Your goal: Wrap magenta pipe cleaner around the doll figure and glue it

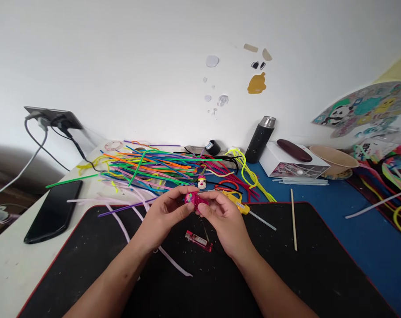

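Note:
Above the black mat (266,274), both hands meet on a small magenta coiled pipe-cleaner piece (196,201). Its left end shows green and other bright colours. My left hand (165,212) pinches that left end between thumb and fingers. On the other side, my right hand (223,216) grips the right end, with the thumb along its lower edge. Just beyond the fingers is a little figure with a white face and a pink and yellow hat (202,182). A red lighter (199,241) lies on the mat below the hands.
Many coloured pipe cleaners (154,165) are heaped behind the mat. A yellow glue gun (240,205) with a clear stick lies right of my hands, and a wooden stick (293,221) farther right. A black thermos (260,140), white box (293,163) and phone (54,211) stand or lie around.

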### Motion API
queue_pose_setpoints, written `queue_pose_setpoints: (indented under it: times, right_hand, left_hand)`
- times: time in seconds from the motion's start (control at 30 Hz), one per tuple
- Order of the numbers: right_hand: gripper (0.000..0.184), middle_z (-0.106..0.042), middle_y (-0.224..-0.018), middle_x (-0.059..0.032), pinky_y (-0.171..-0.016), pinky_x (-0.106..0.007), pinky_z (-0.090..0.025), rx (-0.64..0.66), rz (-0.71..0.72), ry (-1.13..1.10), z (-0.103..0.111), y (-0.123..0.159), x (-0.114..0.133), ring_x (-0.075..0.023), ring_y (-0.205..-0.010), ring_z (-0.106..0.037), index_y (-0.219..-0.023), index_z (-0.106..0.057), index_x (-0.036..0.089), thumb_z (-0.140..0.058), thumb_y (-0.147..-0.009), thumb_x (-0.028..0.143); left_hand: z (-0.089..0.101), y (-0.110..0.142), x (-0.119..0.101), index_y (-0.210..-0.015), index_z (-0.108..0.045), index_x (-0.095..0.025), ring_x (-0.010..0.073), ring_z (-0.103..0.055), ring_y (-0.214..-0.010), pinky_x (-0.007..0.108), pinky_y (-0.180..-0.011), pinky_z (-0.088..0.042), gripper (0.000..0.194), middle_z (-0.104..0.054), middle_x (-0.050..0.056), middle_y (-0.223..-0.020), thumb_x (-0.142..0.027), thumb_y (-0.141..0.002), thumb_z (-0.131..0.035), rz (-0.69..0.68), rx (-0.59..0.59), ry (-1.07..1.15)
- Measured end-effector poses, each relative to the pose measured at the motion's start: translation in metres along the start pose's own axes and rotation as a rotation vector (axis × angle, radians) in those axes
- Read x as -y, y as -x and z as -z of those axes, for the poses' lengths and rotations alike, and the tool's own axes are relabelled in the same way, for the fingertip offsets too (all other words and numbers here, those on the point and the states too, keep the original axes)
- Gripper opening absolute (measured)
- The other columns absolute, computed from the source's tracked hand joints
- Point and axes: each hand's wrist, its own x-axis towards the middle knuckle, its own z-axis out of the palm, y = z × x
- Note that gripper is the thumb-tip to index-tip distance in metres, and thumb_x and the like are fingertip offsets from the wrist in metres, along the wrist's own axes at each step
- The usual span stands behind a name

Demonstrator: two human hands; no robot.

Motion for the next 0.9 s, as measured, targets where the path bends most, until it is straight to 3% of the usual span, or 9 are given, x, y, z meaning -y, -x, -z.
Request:
queue_pose_setpoints:
  times: [0.43, 0.73, 0.9]
  right_hand:
    - [0.030, -0.080, -0.098, -0.0042, -0.088, -0.039, -0.064, 0.007, -0.005, 0.021, -0.0001, 0.0006, 0.0024, -0.0223, -0.090, -0.077, -0.101, -0.078, 0.024, -0.088, -0.084, 0.046]
    - [0.030, -0.081, -0.099, -0.0044, -0.088, -0.041, -0.064, -0.016, -0.020, 0.016, -0.0008, 0.0025, 0.0058, -0.0232, -0.088, -0.077, -0.101, -0.079, 0.025, -0.089, -0.083, 0.046]
    - [0.030, -0.081, -0.099, -0.0047, -0.088, -0.040, -0.064, -0.005, -0.017, 0.007, -0.0012, 0.0019, 0.0051, -0.0228, -0.088, -0.077, -0.102, -0.079, 0.024, -0.089, -0.084, 0.045]
  left_hand:
    - [0.0006, -0.0005, 0.0026, -0.112, -0.079, -0.025, 0.0198, -0.067, -0.098, 0.029, -0.088, -0.054, 0.035, -0.073, 0.005, -0.103, -0.034, -0.081, -0.094, -0.058, -0.024, -0.001]
    - [0.0001, 0.0011, -0.0022, -0.116, -0.082, -0.024, 0.0221, -0.068, -0.096, 0.033, -0.090, -0.054, 0.037, -0.077, 0.007, -0.106, -0.036, -0.082, -0.092, 0.007, -0.003, 0.047]
    - [-0.0013, -0.0004, -0.0046, -0.108, -0.084, -0.022, 0.0215, -0.068, -0.093, 0.032, -0.088, -0.055, 0.033, -0.077, 0.007, -0.102, -0.036, -0.080, -0.094, -0.010, -0.005, 0.049]
